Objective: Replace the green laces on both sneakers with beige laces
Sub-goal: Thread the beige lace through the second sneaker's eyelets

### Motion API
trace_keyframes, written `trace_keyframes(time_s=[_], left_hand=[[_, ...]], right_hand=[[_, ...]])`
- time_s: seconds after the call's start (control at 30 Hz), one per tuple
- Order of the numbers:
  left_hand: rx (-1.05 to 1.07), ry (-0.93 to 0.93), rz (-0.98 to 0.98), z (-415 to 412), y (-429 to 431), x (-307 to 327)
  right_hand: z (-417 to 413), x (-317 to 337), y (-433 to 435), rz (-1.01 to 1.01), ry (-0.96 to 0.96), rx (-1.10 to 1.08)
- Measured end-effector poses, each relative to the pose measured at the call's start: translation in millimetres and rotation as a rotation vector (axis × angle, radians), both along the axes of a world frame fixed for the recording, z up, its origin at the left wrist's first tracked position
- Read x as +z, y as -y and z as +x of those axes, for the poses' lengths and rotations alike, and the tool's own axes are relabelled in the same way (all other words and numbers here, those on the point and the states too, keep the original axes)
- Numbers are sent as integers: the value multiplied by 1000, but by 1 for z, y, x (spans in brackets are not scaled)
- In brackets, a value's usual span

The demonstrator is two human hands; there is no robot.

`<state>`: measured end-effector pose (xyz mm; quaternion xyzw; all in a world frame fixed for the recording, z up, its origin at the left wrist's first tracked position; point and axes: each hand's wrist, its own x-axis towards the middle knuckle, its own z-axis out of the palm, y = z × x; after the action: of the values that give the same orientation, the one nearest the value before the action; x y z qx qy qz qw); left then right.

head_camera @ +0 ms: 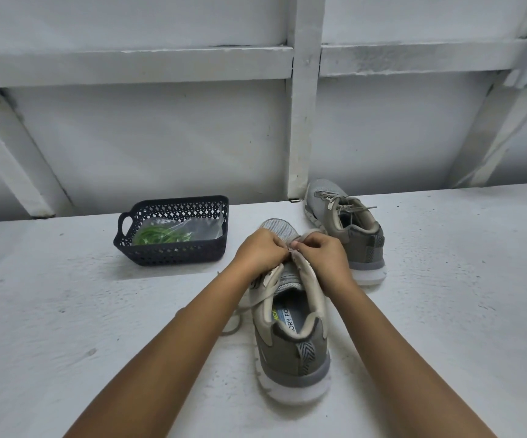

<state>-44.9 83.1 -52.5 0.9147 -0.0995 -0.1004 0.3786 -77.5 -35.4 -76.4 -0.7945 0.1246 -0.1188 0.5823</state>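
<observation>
On the white table point(82, 311) in front of me, the largest thing is the dark basket point(173, 256), which stands at the left, near the wall. Inside it lies a clear bag point(205, 227) with the green laces point(158, 235), so I judge that both shoes are already free of them. The far sneaker point(347, 229) stands to the right of the basket, close to the wall. It is laced in beige, with loose ends on top, and looks finished or almost finished. The near sneaker point(290, 349) stands between my forearms, heel toward me, with the tongue open and the upper eyelets empty.

My left hand point(260, 252) and my right hand point(322, 257) meet over the lowest eyelets, near the toe. The fingers of both are curled tight and pinch there. I believe they pinch the beige lace point(233, 320), though the fingers hide the exact place. A part of this lace trails in a loop on the table, just left of the shoe.

So the step in hand is the threading of the second sneaker, near its beginning. The next move, I think, calls for pulling both ends to an even length. Then they must cross up into the next pair of eyelets, with the lace kept flat and not twisted.
</observation>
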Motion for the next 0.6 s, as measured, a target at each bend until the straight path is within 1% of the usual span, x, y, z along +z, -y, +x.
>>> trace_keyframes(time_s=[0.07, 0.17, 0.33, 0.37, 0.4, 0.47, 0.5, 0.53, 0.57, 0.6], left_hand=[[-5, 14, 33, -1, 0, 0], [42, 49, -21, -4, -7, 3], [179, 90, -323, -10, -35, 19], [203, 78, -445, -11, -42, 24], [225, 37, -630, -13, -49, 29], [224, -124, -1087, -17, -65, 41], [205, -194, -1260, -20, -75, 46], [184, -252, -1358, -22, -85, 50], [143, -306, -1381, -25, -96, 54], [79, -357, -1331, -28, -109, 57]], right_hand=[[2, 4, -2, 32, -40, -25], [3, 11, -5, 31, -104, -73], [0, 17, -7, -8, -131, -100], [-1, 18, -7, 0, -129, -101], [-2, 19, -6, 20, -127, -105], [-5, 22, -6, 71, -125, -114], [-6, 23, -7, 103, -122, -120], [-7, 25, -8, 142, -115, -128], [-7, 26, -8, 179, -110, -137], [-8, 27, -9, 203, -109, -144]])
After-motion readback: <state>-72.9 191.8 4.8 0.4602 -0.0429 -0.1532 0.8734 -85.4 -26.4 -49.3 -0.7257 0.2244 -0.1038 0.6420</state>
